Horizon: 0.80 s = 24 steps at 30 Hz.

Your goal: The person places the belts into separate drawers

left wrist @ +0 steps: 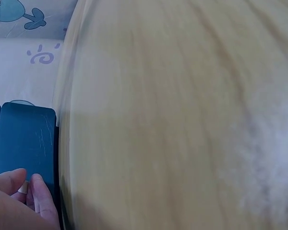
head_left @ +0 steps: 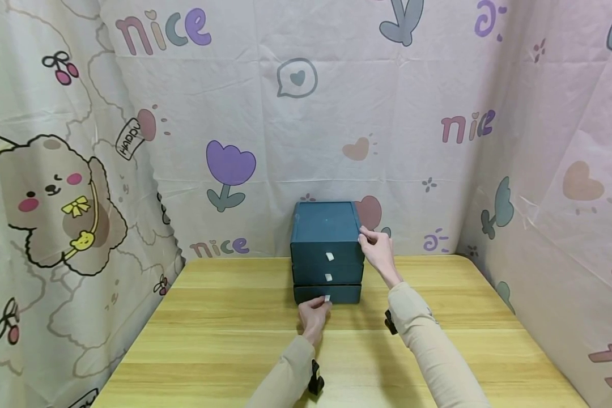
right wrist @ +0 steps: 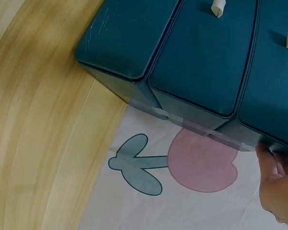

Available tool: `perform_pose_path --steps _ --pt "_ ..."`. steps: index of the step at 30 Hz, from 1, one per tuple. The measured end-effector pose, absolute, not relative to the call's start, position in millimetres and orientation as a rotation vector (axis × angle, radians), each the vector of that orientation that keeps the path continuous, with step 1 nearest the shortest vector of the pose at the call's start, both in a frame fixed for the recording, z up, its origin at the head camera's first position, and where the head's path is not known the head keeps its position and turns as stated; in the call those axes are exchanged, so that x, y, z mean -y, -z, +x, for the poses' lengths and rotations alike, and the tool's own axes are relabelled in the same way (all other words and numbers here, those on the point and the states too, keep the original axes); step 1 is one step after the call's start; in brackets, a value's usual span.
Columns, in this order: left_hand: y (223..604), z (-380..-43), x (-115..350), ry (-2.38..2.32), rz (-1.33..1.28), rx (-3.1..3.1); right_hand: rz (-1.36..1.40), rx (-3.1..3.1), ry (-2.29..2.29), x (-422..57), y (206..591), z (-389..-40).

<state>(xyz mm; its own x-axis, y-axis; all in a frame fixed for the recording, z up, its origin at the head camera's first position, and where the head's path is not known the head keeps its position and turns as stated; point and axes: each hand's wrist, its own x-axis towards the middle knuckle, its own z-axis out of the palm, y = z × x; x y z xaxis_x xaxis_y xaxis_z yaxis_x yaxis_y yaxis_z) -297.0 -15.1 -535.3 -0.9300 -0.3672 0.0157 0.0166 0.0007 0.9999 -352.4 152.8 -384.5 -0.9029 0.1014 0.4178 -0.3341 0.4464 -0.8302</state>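
Observation:
A dark teal cabinet [head_left: 326, 222] with three stacked drawers stands at the back of the wooden table, each drawer front bearing a small white pull tab. Down at the bottom drawer [head_left: 310, 294], my left hand [head_left: 313, 318] pinches its white tab [left wrist: 23, 187] between thumb and fingers. The middle drawer's tab [head_left: 328, 277] and the top drawer's tab [head_left: 330, 256] are untouched. My right hand [head_left: 379, 249] is at the cabinet's right side, high up near the front corner. Its fingertips touch the side wall beside the top drawer [right wrist: 278, 96].
Light wood tabletop [head_left: 219, 328] extends around the cabinet on the left, front and right. Close behind it hangs a printed cloth [head_left: 285, 130], with further cloth on both sides. Dark wrist cameras are strapped to both sleeves.

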Motion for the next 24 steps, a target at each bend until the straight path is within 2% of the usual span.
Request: perform_pose_path --steps 19,24 --pt "535.7 -297.8 14.3 1.970 0.325 1.965 0.204 2.289 -1.447 -151.7 384.6 -351.9" --pt "535.0 -301.7 13.0 1.991 0.396 1.998 0.204 2.281 -1.446 -151.7 384.6 -352.7"
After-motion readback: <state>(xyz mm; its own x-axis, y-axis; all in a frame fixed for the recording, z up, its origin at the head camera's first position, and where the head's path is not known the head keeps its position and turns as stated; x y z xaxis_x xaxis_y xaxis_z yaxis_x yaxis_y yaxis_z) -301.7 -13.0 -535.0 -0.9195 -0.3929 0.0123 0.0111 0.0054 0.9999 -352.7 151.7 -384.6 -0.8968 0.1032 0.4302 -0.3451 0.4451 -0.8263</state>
